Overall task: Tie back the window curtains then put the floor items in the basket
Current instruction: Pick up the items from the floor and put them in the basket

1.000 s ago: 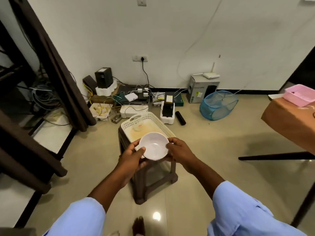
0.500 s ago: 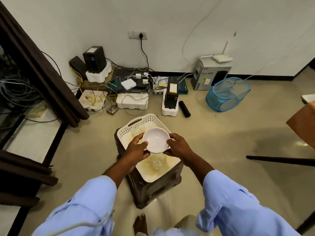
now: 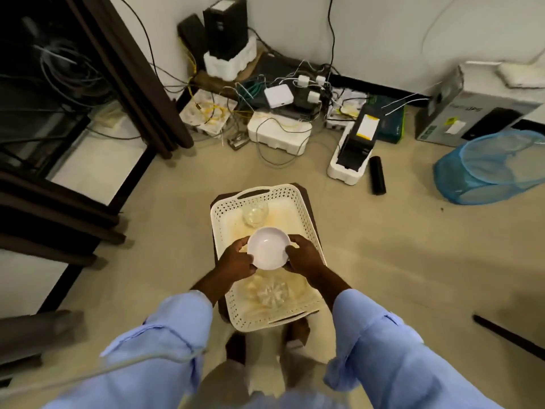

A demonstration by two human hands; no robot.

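I hold a small white bowl [image 3: 268, 247] over the middle of a cream perforated basket [image 3: 306, 214]. My left hand [image 3: 236, 262] grips the bowl's left rim and my right hand [image 3: 303, 256] grips its right rim. The basket rests on a dark brown stool [image 3: 217, 202] in front of me. Inside the basket lie a clear glass bowl [image 3: 255, 214] at the far end and a clear ribbed glass dish [image 3: 271, 292] at the near end, just under my wrists. A dark brown curtain [image 3: 132, 75] hangs at the left, gathered in a slanted bunch.
Against the wall lies a tangle of cables, chargers and foam-packed devices [image 3: 280, 131]. A black cylinder [image 3: 377, 175] and a blue mesh hamper [image 3: 489, 169] lie on the floor at the right, near a grey box [image 3: 466, 110]. A dark table leg [image 3: 507, 338] crosses the lower right.
I have stepped closer and my view has tilted down, so the basket now lies right below me. Both hands have lowered the white bowl towards the basket's middle.
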